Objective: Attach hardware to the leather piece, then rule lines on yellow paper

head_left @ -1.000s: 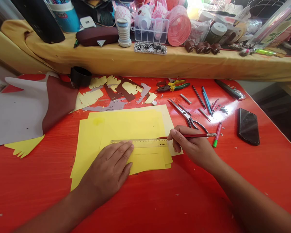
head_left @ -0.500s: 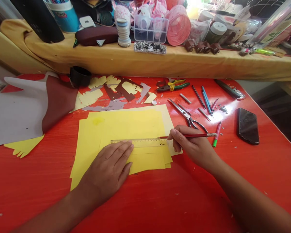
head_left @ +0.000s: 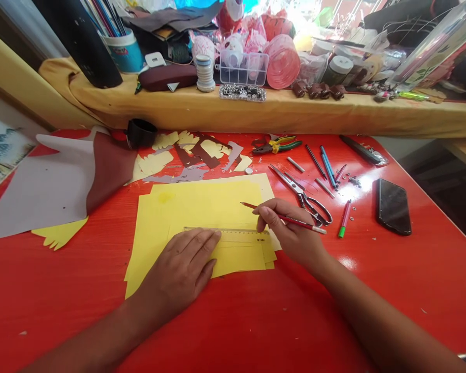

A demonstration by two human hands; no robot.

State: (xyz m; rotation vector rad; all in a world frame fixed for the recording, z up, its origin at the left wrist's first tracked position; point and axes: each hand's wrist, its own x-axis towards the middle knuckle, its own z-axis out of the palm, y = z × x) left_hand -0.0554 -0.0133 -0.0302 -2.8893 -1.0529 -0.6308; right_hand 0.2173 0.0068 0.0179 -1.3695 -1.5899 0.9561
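Note:
My left hand (head_left: 182,267) lies flat, fingers together, pressing a clear yellowish ruler (head_left: 241,235) onto a stack of yellow paper sheets (head_left: 202,207) on the red table (head_left: 256,321). My right hand (head_left: 291,233) pinches a red pencil (head_left: 295,221), its tip pointing left above the ruler's upper edge, over the yellow paper. The pencil's back end reaches toward the scissors (head_left: 301,192).
Scissors, pliers (head_left: 277,146), several pens (head_left: 326,163) and a green-tipped marker (head_left: 344,218) lie right of the paper. A dark phone (head_left: 391,206) rests at the right. Grey and maroon sheets (head_left: 62,178) and paper scraps (head_left: 194,150) sit left and behind. A cluttered yellow-draped shelf (head_left: 256,106) runs along the back.
My right hand moved left and up with the pencil, its tip now off the ruler's end and over the paper. The head camera tilted up slightly. My left hand stays on the ruler.

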